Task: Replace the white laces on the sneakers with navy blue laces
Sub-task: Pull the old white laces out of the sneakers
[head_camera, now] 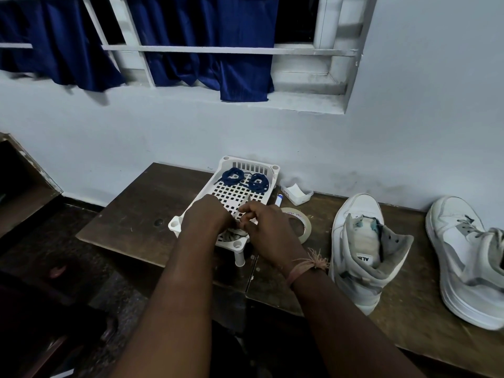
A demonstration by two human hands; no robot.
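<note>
Both my hands work over the near end of a white perforated tray [174, 224]. My left hand [207, 217] and my right hand [268, 227] meet there, fingers curled round a bundled white lace [231, 236] that lies partly hidden under them. Two coiled navy blue laces [233, 177] [259, 183] lie at the tray's far end. To the right, a white high-top sneaker [362, 252] stands unlaced with its tongue up. A second white sneaker [469, 257] at the far right still carries its laces.
A roll of clear tape [303, 227] lies just right of my right hand. A small plastic box [296, 192] and a small tube [279, 199] sit by the wall behind it. The dark wooden table [141, 203] ends at the left, above the floor.
</note>
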